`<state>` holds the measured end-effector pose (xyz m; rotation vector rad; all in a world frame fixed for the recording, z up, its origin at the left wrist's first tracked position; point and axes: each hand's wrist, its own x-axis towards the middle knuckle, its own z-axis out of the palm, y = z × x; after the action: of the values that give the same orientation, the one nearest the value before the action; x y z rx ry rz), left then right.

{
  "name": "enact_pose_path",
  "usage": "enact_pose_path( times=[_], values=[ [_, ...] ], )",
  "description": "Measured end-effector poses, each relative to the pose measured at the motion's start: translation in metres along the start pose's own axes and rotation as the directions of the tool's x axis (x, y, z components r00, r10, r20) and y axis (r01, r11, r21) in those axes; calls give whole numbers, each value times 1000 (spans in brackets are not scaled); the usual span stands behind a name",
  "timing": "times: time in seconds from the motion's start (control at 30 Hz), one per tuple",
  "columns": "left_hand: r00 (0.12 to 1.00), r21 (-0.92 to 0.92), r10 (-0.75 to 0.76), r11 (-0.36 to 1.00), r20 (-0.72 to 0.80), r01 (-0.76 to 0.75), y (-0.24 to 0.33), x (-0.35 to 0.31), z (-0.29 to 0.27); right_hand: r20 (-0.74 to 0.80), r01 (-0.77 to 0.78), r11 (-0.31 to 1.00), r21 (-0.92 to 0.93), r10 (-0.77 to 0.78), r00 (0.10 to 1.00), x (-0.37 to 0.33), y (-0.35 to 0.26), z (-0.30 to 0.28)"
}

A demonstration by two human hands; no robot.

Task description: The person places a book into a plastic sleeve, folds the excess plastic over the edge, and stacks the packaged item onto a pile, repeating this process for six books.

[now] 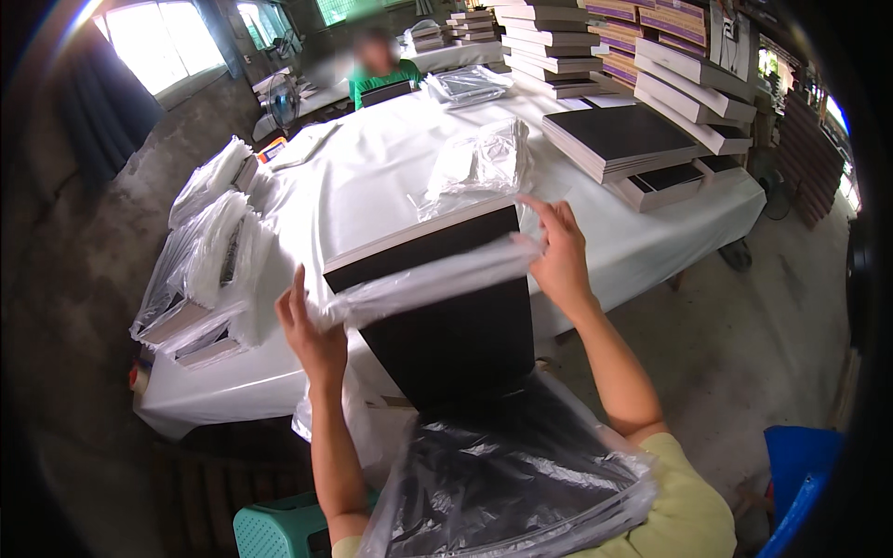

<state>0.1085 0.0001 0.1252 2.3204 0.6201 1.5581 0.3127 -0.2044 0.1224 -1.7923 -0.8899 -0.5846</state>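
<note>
In front of me a large black board with a pale edge (456, 330) leans against the table's near edge and slopes down toward my lap. A clear plastic bag (521, 474) covers its lower part. A band of bunched clear plastic, blurred by motion, stretches across the board higher up. My left hand (316, 330) grips the left end of this band, its fingers pointing up beside the board. At the right end my right hand (558, 256) pinches the plastic, its index finger reaching to the board's far corner. The left thumb is partly hidden.
Bagged black boards (200, 270) are piled at the table's left. Folded clear bags (479, 163) lie ahead. Black boards (619, 139) and tall stacks (549, 46) stand at the right. Across the table (372, 191) sits a person in green (400, 74). A green stool (279, 525) is below left.
</note>
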Motion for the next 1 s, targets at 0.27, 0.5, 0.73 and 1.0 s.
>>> enact_pose_path(
  times=[0.27, 0.5, 0.73, 1.0],
  values=[
    [949, 174, 293, 935, 115, -309, -5, -36, -32, 31, 110, 991, -78, -108, 994, -31, -9, -28],
    [903, -243, 255, 954, 346, -176, 39, -53, -116, 88, 157, 981, 113, -167, 982, -58, -37, -96],
    [176, -119, -104, 406, 979, 906, 6, -56, -100, 915, -851, 358, 383, -23, 403, -52, -5, -124],
    [119, -106, -162, 86, 979, 991, -151, -220, 9, 868, -996, -38, 83, 494, 54, -213, 152, -17]
  ],
)
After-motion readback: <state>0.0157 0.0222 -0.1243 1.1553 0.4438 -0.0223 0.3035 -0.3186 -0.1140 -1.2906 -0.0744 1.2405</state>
